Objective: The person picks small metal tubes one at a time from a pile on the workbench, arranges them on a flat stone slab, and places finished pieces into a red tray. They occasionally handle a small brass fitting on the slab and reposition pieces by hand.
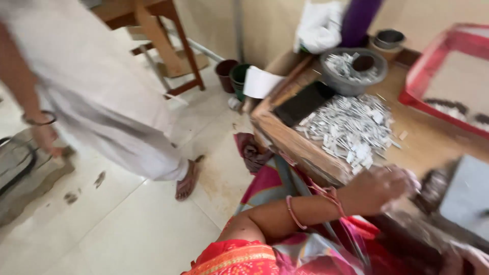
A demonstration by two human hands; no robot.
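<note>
Left hand [379, 189] at the near tabletop [428, 145] edge, motion-blurred; can't tell its grip. Nearest thing: pile of small white strips [351, 127], just beyond the hand. Right hand [466, 257] barely in frame, grip unreadable. Grey bowl [351, 71] behind the pile.

Looks like a small home workshop: low wooden tabletop [300, 147] heaped with small white paper slips [351, 127], pale tiled floor [132, 224].

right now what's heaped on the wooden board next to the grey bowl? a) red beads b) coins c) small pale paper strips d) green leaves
c: a heap of small pale paper strips lies on the wooden board, just below the grey bowl, which holds more of them.
</note>
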